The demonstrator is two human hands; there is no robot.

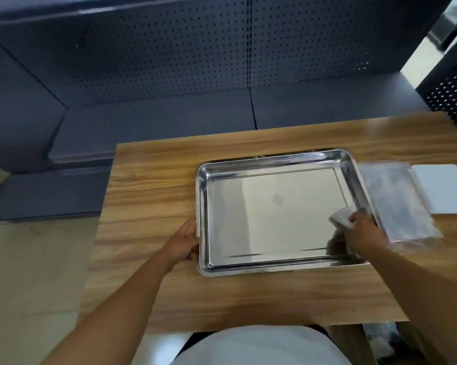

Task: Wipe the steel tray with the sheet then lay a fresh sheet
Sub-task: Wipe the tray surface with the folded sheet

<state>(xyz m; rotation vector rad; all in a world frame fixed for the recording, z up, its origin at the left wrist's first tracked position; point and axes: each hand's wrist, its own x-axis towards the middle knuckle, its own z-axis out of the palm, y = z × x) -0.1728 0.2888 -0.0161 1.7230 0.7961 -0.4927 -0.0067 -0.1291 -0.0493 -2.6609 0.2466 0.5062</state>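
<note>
i'm on the wiping step. the steel tray (205,219) lies flat on the wooden table (148,180), near its middle. my left hand (184,242) braces the tray's left rim, fingers curled against the edge — good, it should stop the tray sliding. my right hand (364,234) pinches a folded white sheet (341,218) against the tray floor, near the right wall. a dull spot (278,200) sits mid-floor, so i'd press flat and sweep in overlapping strokes across it, then along the corners. the fresh white sheet (443,188) waits to the right, past a clear plastic sleeve (396,201) just beside the tray — not to be touched yet.
</note>
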